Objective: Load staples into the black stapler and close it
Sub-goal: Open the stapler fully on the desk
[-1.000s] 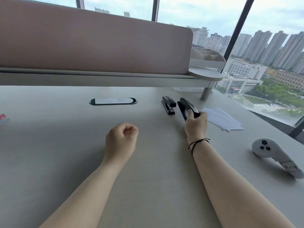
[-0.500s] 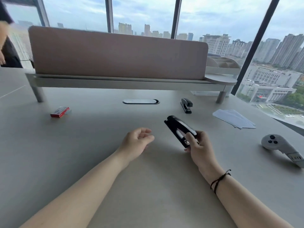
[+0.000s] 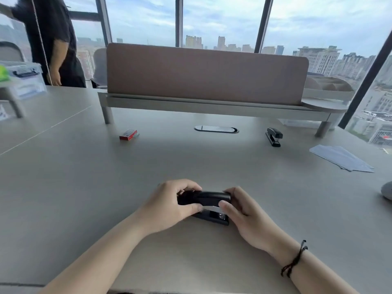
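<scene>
A black stapler (image 3: 212,198) lies crosswise on the grey desk (image 3: 84,198) in front of me, held at both ends. My left hand (image 3: 169,205) grips its left end, fingers over the top and thumb along the near side. My right hand (image 3: 244,213) holds its right end, thumb on the near edge where a metal strip shows. A small red staple box (image 3: 128,134) sits far off to the left, near the desk's back.
A second black stapler (image 3: 274,136) rests at the back right, beside a cable slot (image 3: 216,129). Blue-white paper sheets (image 3: 341,158) lie at right, a grey controller (image 3: 387,189) at the right edge. A divider shelf (image 3: 207,102) spans the back. A person (image 3: 53,39) stands far left.
My right hand has carried the stapler from the back right to just in front of me. My left hand, empty before, has taken hold of its left end.
</scene>
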Available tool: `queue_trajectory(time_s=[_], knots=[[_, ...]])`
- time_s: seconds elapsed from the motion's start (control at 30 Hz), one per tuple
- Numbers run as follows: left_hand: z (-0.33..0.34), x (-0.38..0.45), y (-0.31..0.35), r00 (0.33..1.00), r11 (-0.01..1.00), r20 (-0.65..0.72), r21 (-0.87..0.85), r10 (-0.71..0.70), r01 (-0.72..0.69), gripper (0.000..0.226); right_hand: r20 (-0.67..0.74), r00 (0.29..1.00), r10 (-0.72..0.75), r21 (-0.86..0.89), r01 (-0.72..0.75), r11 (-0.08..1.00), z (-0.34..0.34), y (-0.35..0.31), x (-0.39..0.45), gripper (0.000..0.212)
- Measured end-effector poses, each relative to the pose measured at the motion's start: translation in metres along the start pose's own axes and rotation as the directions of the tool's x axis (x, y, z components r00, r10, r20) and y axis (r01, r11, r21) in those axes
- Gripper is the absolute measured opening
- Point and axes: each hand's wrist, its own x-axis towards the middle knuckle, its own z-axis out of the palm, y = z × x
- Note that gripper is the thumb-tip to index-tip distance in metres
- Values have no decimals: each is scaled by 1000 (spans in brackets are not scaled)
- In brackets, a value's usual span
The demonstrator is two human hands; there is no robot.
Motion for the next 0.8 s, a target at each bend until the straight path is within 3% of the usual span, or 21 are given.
queue_trajectory(time_s=[0.3,0.57,0.8], knots=[[12,-22,3,999,999,-28,10,46,-45,29,126,987,-98,-141,116,983,-3,-5,-10,7],[18,-23,2,992,991,-5,59,122,-122,26,99,994,-34,-109,45,993,-2,-5,-8,25],[14,-23,1,996,990,-14,-108,91,-92,22,80,997,-14,-74,20,997,-2,1,-4,26]])
